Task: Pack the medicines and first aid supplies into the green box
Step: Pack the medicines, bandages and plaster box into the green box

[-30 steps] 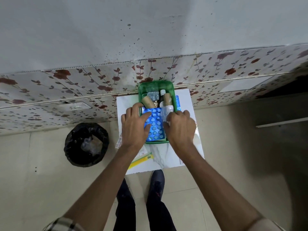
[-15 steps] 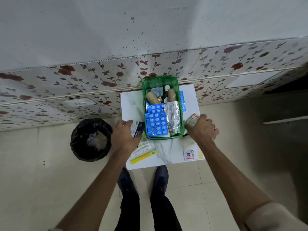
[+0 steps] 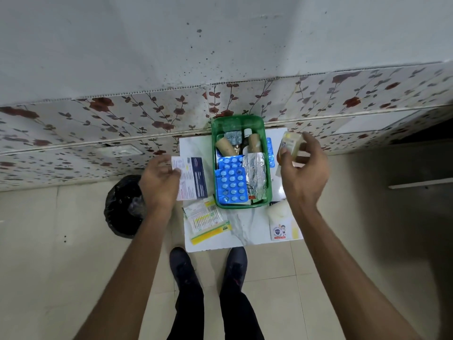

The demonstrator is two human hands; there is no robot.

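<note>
The green box (image 3: 237,121) stands on a small white table (image 3: 247,229) against the wall. Inside lie blue pill strips (image 3: 230,185), a silver foil strip (image 3: 256,177), two tan bandage rolls (image 3: 224,147) and a small bottle (image 3: 247,132). My left hand (image 3: 159,185) holds a white and dark blue medicine carton (image 3: 192,177) just left of the box. My right hand (image 3: 302,175) holds a small yellow-white carton (image 3: 290,143) lifted above the table, right of the box. Another blue strip (image 3: 269,150) lies outside the box's right wall.
Yellow-green medicine packs (image 3: 208,222) lie at the table's front left, and a white pack with a cartoon label (image 3: 282,227) at the front right. A black-lined bin (image 3: 122,207) stands on the floor to the left. My feet (image 3: 208,266) touch the table's front edge.
Both hands left the box, went to the table's sides and each picked up a carton. The right hand has lifted its carton up and back; the left raised its carton beside the box.
</note>
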